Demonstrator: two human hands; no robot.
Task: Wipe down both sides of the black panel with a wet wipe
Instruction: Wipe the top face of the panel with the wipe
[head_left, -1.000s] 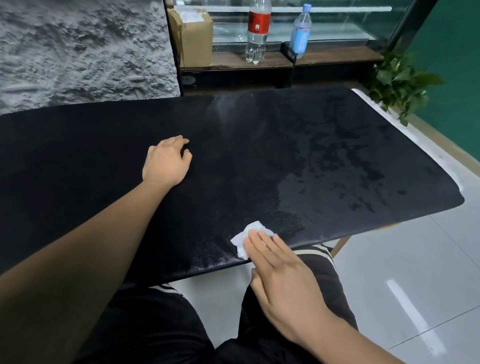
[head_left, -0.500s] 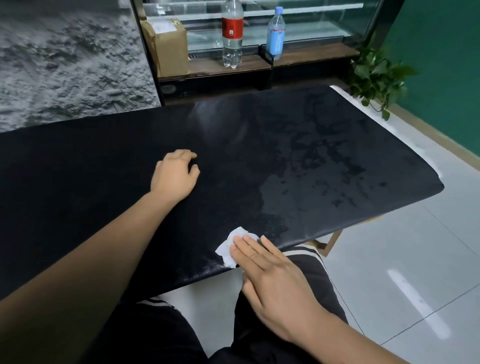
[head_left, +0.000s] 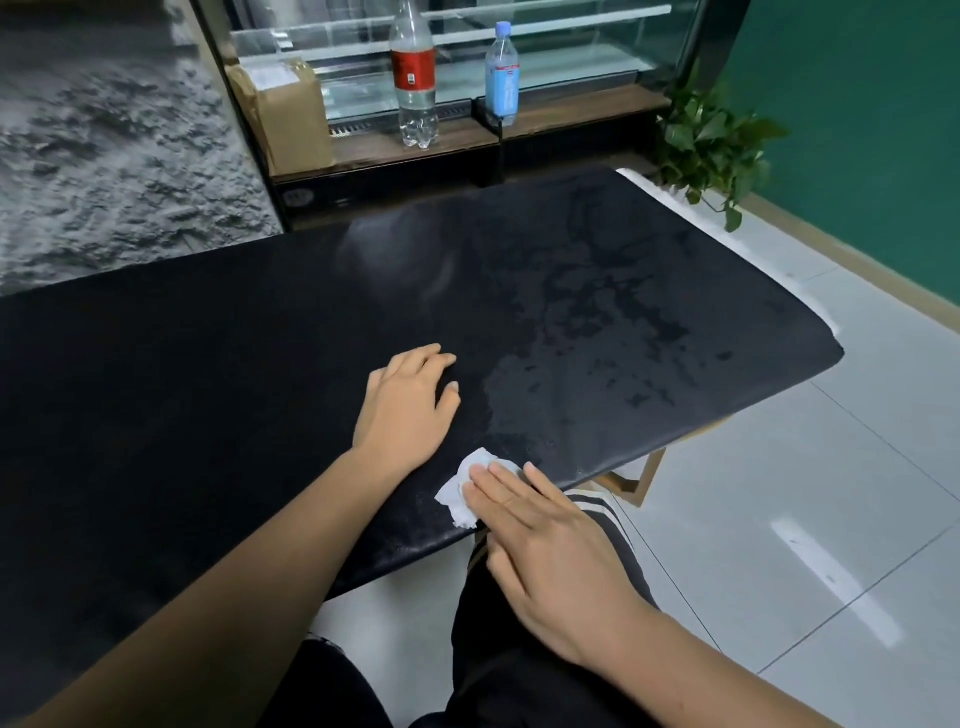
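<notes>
The black panel (head_left: 208, 389) lies flat before me, its long axis running left to right, the right end pointing towards the potted plant (head_left: 711, 140). Wet patches shine on its right half. My left hand (head_left: 408, 410) rests mid-panel, fingers loose, holding nothing. My right hand (head_left: 545, 551) presses the wet wipe (head_left: 462, 493) against the panel's near edge with straight fingers, not gripping it. My striped trouser leg (head_left: 602, 514) sits just under that edge. Beyond the panel, a shelf (head_left: 571, 111) carries a cardboard box (head_left: 291, 119), a red-labelled bottle (head_left: 414, 78) and a blue-labelled bottle (head_left: 502, 78).
</notes>
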